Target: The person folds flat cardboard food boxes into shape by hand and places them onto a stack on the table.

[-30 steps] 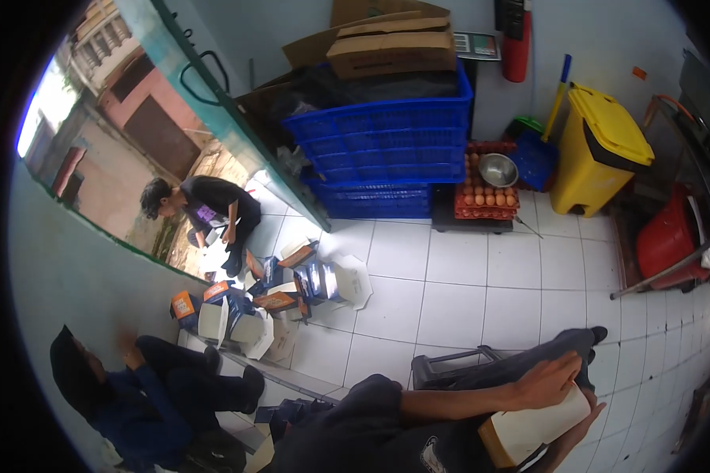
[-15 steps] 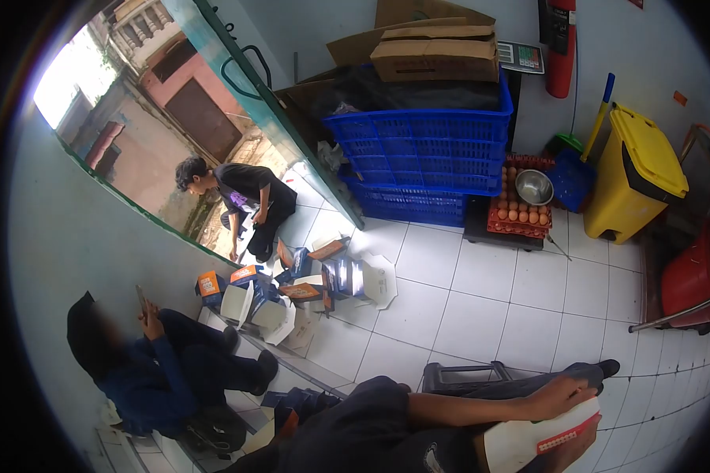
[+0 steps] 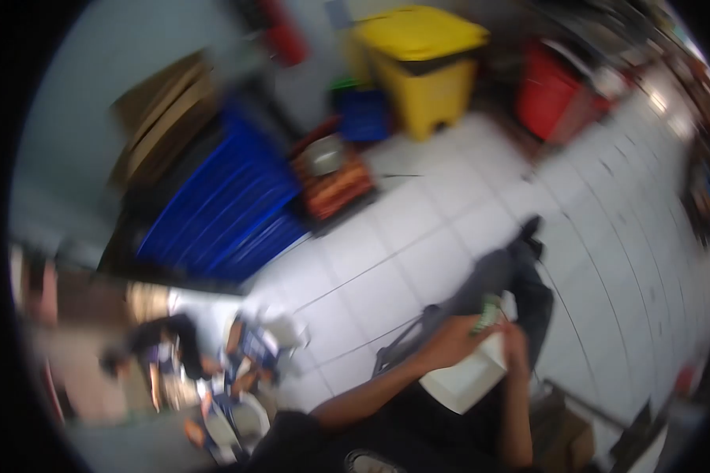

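Note:
My left hand point(image 3: 452, 344) and my right hand point(image 3: 516, 351) hold an open white box point(image 3: 467, 380) over my lap, one at each side. Its pale inside faces up. A small green-and-white patterned piece point(image 3: 487, 314) shows by the fingers of my left hand; blur hides whether it belongs to the box. My right fingers are pressed against the box's right edge.
A person point(image 3: 170, 347) crouches at lower left by scattered blue, orange and white boxes point(image 3: 252, 347). Blue crates point(image 3: 225, 205), egg trays point(image 3: 335, 189) with a metal bowl point(image 3: 324, 155), a yellow bin point(image 3: 422, 71) and a red bucket point(image 3: 556, 94) stand beyond.
The view has swung right and turned, blurring the room. The box has shifted in my hands and now shows its inside; its red printed strip is out of sight. The green-and-white piece has appeared.

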Demonstrator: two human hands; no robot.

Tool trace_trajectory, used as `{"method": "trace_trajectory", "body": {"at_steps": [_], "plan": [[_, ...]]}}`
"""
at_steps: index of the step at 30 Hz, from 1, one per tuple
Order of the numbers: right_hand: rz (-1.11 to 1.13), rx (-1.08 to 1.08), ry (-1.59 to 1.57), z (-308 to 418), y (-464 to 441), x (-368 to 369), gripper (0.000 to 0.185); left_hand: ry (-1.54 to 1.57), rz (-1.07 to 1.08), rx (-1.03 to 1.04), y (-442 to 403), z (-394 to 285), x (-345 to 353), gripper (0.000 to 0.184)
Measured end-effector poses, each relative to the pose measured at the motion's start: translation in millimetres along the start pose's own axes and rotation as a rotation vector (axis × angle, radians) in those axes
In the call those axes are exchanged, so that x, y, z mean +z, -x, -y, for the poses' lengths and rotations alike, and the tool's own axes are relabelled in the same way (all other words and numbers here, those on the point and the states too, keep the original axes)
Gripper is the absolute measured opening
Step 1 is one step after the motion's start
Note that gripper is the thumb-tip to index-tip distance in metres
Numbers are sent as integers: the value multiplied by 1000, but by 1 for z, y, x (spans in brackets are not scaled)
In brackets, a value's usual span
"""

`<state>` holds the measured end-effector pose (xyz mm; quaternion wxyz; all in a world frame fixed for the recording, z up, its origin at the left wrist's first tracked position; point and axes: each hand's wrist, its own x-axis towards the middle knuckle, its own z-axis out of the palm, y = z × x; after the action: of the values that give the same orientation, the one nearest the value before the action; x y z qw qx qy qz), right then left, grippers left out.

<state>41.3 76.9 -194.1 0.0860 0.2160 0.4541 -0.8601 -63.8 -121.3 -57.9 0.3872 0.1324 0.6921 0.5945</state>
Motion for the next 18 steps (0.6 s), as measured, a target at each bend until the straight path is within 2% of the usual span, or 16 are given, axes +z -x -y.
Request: {"method": "trace_trajectory", "body": {"at_steps": [2,3,4,5,6,7,8,9,10,11,12,13,15,16,18], "plan": [[-22,146,-19,-30,4,21,28,-424,49,48,-11,-1,1,28],[-34,219,-29,-43,6,31,29,-401,96,-34,-14,-2,5,27],[-53,108,361,1,18,63,34,-261,61,124,-10,-4,9,29],[-130,153,255,14,13,58,37,-308,128,3,-10,-16,6,29],[-190,184,143,28,12,45,39,-411,113,26,-13,-6,3,30],[-184,116,88,33,28,33,44,-493,81,86,2,-6,7,32],[-166,54,50,44,27,20,50,-481,59,53,-8,8,-7,34],[-5,11,-163,55,32,8,50,-429,115,89,-12,-7,-6,36],[181,-41,-359,63,38,-1,50,-416,170,65,-16,-15,-3,31],[386,-102,-538,65,48,-7,50,-610,328,56,-20,-25,-2,29],[345,11,-486,61,59,-7,54,-803,467,52,-24,-36,1,31],[311,130,-431,53,67,-4,58,-807,626,138,-28,-43,12,30],[415,338,-361,56,89,-3,60,-803,923,293,-34,-70,49,30],[544,427,-338,56,101,3,58,-861,1030,335,-33,-80,61,28],[593,381,-261,52,119,10,58,-972,1223,428,-32,-92,82,26]]}}
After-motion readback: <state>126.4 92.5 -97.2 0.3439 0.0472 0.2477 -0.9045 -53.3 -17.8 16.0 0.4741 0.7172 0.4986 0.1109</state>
